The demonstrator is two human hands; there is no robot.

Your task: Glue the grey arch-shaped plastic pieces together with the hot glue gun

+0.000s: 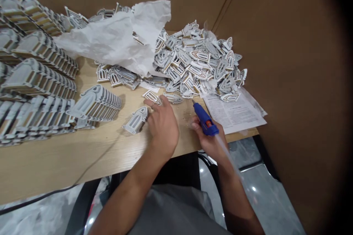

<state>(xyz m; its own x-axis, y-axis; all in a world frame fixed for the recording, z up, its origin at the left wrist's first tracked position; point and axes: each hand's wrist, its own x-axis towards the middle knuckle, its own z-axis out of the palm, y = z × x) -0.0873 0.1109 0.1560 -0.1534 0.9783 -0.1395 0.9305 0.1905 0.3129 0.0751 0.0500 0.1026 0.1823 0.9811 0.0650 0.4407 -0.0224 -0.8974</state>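
My right hand [211, 141] is closed around a blue hot glue gun [204, 119]. Its nozzle points away from me toward the heap, and a clear glue stick [224, 147] trails from its back end. My left hand [164, 123] is palm down over the table, its fingertips at both ends of a small white arched window-shaped piece [151, 97] with brown edging. A similar piece [173, 98] lies flat just beyond those fingers. Left of the hand stands a short stack of arched pieces [136, 120]. The thumb of the left hand is hidden.
Rows of stacked arched pieces [38, 77] fill the table's left side, with one stack [96, 102] nearer. Behind are a loose heap [198, 60], crumpled white paper [118, 36] and printed sheets [234, 110]. Brown cardboard walls [281, 51] enclose the back and right.
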